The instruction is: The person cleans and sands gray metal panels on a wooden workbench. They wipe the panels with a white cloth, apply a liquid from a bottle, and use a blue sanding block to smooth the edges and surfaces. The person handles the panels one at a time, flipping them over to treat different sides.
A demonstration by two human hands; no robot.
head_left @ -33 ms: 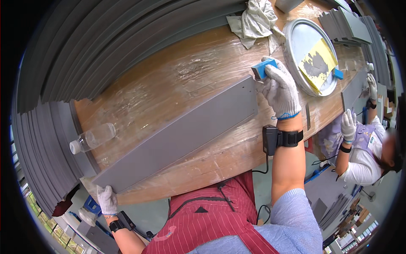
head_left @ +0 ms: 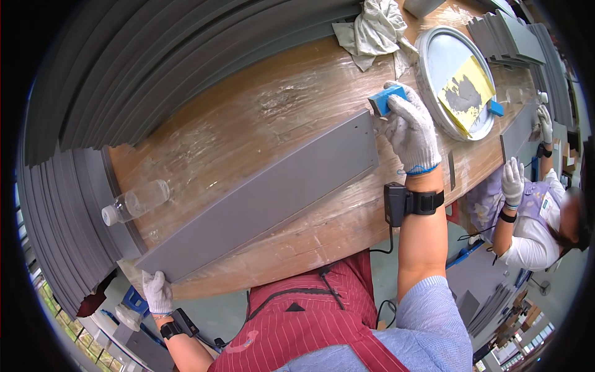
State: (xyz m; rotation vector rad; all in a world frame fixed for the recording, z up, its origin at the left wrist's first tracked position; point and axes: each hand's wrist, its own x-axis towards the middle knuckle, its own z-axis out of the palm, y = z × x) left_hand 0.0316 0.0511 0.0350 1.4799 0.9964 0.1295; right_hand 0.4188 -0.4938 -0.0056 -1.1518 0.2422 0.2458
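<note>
A long grey panel (head_left: 260, 195) lies slantwise across the table, with a few small holes near its far right end. My left hand (head_left: 158, 292), in a white knit glove, grips the panel's near left corner. My right hand (head_left: 412, 130), gloved the same way, is closed on a small blue block (head_left: 387, 100) with a darker edge. It holds the block just off the panel's right end. To the right of that hand is a round pale lid (head_left: 427, 46), bearing a yellow sheet (head_left: 449, 99) smeared with grey paste.
Stacked grey panels (head_left: 80, 204) line the far and left sides. On the wrapped table (head_left: 297, 248) are a clear bottle (head_left: 145, 199), a crumpled cloth (head_left: 378, 28), a second blue block (head_left: 495, 108) and a thin dark strip (head_left: 452, 170). A gloved co-worker (head_left: 527, 217) works at the right.
</note>
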